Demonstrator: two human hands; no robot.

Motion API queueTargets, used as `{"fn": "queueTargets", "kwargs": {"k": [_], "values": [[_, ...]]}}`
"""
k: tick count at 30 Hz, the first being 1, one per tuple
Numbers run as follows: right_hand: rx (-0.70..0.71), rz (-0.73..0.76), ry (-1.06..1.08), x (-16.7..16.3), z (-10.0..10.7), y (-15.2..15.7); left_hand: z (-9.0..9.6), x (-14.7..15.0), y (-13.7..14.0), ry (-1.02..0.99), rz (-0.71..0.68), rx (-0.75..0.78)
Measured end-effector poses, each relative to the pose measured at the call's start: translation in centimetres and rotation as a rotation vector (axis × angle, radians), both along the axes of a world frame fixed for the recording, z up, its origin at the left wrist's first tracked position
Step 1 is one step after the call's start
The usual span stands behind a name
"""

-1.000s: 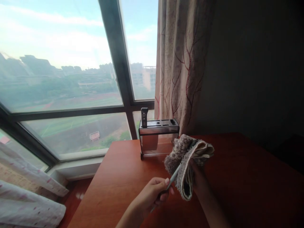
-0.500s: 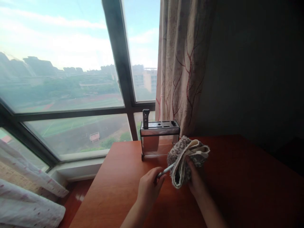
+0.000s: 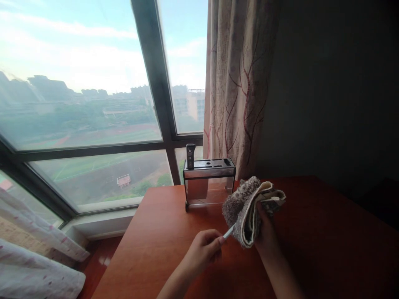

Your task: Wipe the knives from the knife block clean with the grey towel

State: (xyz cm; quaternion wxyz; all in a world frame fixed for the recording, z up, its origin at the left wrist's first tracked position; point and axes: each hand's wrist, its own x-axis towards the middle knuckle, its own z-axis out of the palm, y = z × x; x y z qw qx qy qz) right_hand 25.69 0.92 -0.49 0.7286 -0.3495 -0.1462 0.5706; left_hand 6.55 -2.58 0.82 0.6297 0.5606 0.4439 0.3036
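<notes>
My left hand (image 3: 204, 249) is closed round the handle end of a slim knife (image 3: 229, 231), which points up and to the right. Its pale blade runs up to the folded towel (image 3: 240, 209), and the tip is out of sight there. A grey, fluffy pile covers one face of the towel; the backing is cream. My right hand (image 3: 264, 226) grips the towel from the right, with most fingers hidden behind the folds. Beyond the towel stands a see-through knife block (image 3: 209, 172) with a dark slotted top. A black handle (image 3: 190, 157) sticks up from its left end.
The reddish-brown wooden table (image 3: 156, 220) lies under both hands. Behind it are a large window with a dark frame (image 3: 168, 144) and a patterned curtain (image 3: 237, 95). A pale curtain (image 3: 37, 268) hangs low at the left, and a dark wall fills the right.
The towel and my right hand have shifted slightly right. My left hand has also moved a little right and down with the knife, and less of the blade shows now.
</notes>
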Motion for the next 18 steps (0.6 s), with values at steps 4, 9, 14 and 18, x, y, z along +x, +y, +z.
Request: {"fn": "queueTargets", "kwargs": {"k": [4, 9, 14, 18], "values": [[-0.026, 0.088, -0.021, 0.5, -0.2, -0.2, 0.0, 0.1, -0.3, -0.113, -0.138, -0.213], [-0.008, -0.094, -0.079, 0.3, 0.7, -0.2, -1.0, 0.8, -0.4, 0.064, 0.06, 0.107], [0.011, -0.287, -0.322, -0.5, 1.4, -0.2, -0.8, 0.5, -0.5, 0.407, 0.259, 0.602], [-0.036, -0.391, -0.509, -0.5, 1.3, -0.4, -0.5, 0.2, -0.3, 0.34, 0.181, 0.569]]}}
